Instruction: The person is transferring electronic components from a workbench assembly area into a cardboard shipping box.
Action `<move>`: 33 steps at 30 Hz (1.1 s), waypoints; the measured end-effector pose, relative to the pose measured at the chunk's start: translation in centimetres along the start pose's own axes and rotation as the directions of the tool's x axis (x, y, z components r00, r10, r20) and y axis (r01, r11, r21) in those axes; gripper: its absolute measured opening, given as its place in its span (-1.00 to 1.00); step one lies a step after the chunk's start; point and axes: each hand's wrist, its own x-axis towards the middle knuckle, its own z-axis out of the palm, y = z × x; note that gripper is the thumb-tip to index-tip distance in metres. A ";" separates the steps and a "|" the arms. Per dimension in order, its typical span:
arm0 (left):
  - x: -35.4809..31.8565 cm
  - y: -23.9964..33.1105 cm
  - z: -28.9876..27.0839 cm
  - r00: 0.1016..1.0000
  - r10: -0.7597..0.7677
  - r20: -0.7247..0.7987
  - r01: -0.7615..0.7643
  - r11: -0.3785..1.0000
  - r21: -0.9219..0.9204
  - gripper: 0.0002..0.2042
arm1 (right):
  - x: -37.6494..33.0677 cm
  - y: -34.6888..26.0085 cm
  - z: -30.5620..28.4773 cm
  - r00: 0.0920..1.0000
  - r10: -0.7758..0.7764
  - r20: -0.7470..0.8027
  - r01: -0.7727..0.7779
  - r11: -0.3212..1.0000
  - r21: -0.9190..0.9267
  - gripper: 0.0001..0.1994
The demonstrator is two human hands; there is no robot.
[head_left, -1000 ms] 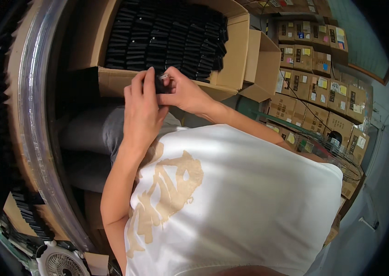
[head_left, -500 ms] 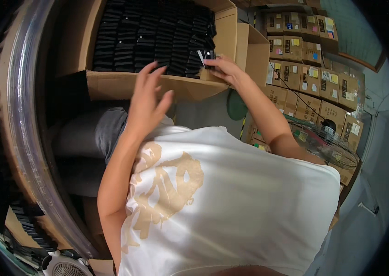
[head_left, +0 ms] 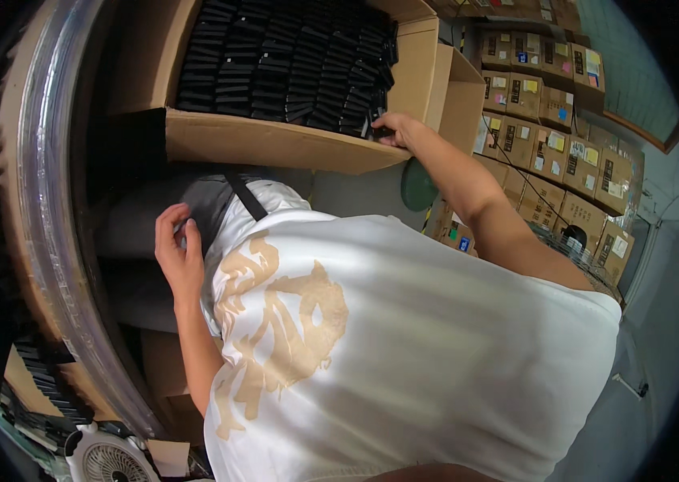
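Cardboard box (head_left: 275, 140): black parts (head_left: 291, 64) at right hand (head_left: 396, 128)

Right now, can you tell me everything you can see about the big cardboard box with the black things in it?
The cardboard box is brown, plain and open on top, with flaps folded outward at its right side. It is packed with neat rows of small flat black pieces, stacked on edge. It sits in front of the person, above the lap. The right hand rests at its near right corner, fingertips on the black pieces. The left hand is apart from it, down by the grey trousers.

The left hand (head_left: 179, 259) has dropped from the cardboard box (head_left: 275, 140) to the lap; the right hand (head_left: 397, 128) now reaches among the black parts (head_left: 291, 64).
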 end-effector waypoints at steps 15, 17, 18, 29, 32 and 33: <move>-0.7 -1.1 -0.6 0.996 -0.060 0.062 0.053 0.993 0.105 -0.80 | -7.8 -2.9 0.4 0.805 -0.594 -0.007 0.273 0.380 -0.884 -0.63; -0.7 -1.2 -0.5 0.997 -0.041 0.063 0.033 0.993 0.113 -0.80 | -6.2 -2.4 0.5 0.837 -0.547 0.020 0.234 0.324 -0.917 -0.63; -0.6 -1.2 -0.4 0.997 -0.031 0.065 0.023 0.993 0.117 -0.80 | -5.6 -2.0 0.4 0.852 -0.522 0.031 0.215 0.294 -0.931 -0.63; -0.4 -1.0 -0.3 0.996 -0.078 0.046 0.071 0.986 0.148 -0.82 | -5.6 -2.2 1.0 0.885 -0.466 -0.001 0.297 0.565 -0.769 -0.64; -0.4 -1.1 -0.2 0.997 -0.067 0.046 0.060 0.987 0.148 -0.82 | -3.2 -1.1 1.1 0.852 -0.523 0.031 0.328 0.488 -0.809 -0.61; -0.4 -1.1 -0.2 0.997 -0.064 0.048 0.056 0.987 0.148 -0.83 | -2.7 -0.7 1.0 0.841 -0.540 0.042 0.337 0.462 -0.821 -0.59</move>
